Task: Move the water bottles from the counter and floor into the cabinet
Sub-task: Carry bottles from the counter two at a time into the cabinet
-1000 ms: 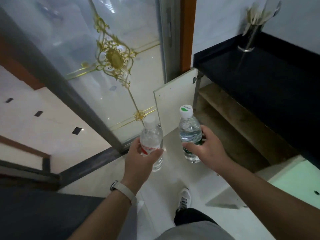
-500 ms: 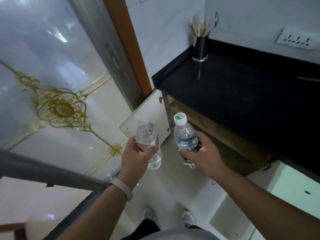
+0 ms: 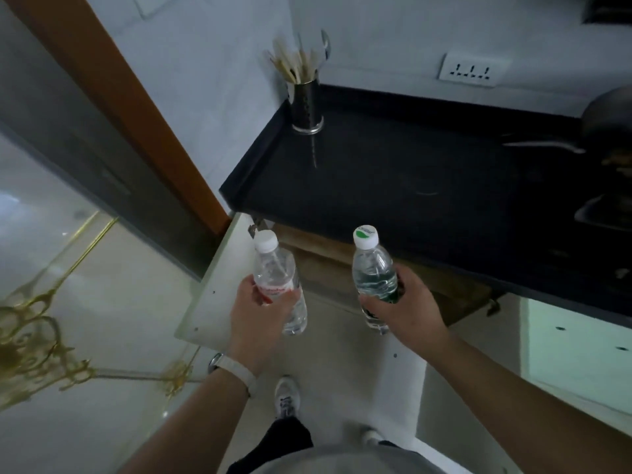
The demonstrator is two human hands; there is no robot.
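I hold two clear water bottles upright in front of me. My left hand (image 3: 257, 314) grips the red-labelled bottle (image 3: 277, 273), which has a plain white cap. My right hand (image 3: 405, 307) grips the green-labelled bottle (image 3: 372, 268), whose white cap carries a green mark. Both bottles hang above the floor just in front of the open cabinet (image 3: 328, 268) under the black counter (image 3: 393, 186). The wooden shelf inside shows between and behind the bottles. The cabinet's white door (image 3: 219, 285) stands swung open to the left, behind my left hand.
A metal utensil holder (image 3: 306, 107) stands in the counter's back left corner. A dark pan (image 3: 605, 121) and a stove edge sit at the right. A second pale door (image 3: 578, 350) hangs open at the right. A glass door with gold ornament (image 3: 41, 336) fills the left. My shoes (image 3: 288, 395) are on the tiled floor.
The view has swung right and up, bringing more of the counter, the pan and a wall socket into sight. Both hands keep their bottles and have spread slightly apart near the cabinet opening.
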